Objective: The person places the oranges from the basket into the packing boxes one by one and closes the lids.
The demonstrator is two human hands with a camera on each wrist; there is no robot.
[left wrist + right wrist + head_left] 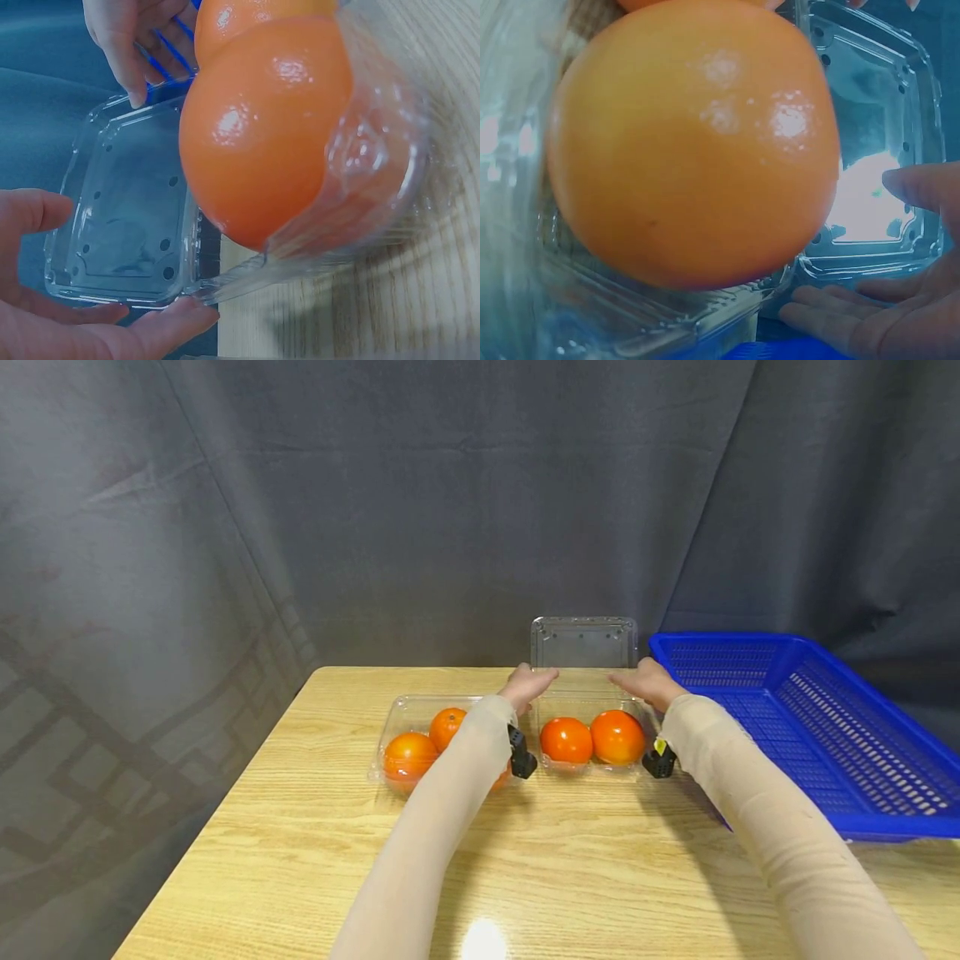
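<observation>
A clear plastic clamshell box (pixel 555 703) stands with its lid (pixel 585 643) raised at the back. Inside sit two shiny round orange-red fruits, one on the left (pixel 567 741) and one on the right (pixel 618 737). My left hand (pixel 526 684) is at the box's left back corner, fingers extended along the lid's side and thumb apart. On the opposite side, my right hand (pixel 649 683) has its fingers stretched out beside the lid, thumb raised. In the right wrist view the nearer fruit (pixel 697 142) covers much of the box.
Left of my left arm, another clear box (pixel 401 714) holds several orange fruits (pixel 409 757), partly hidden by the sleeve. A large blue plastic basket (pixel 795 647) stands on the right of the wooden table (pixel 300 827). Dark grey cloth (pixel 420 527) hangs behind.
</observation>
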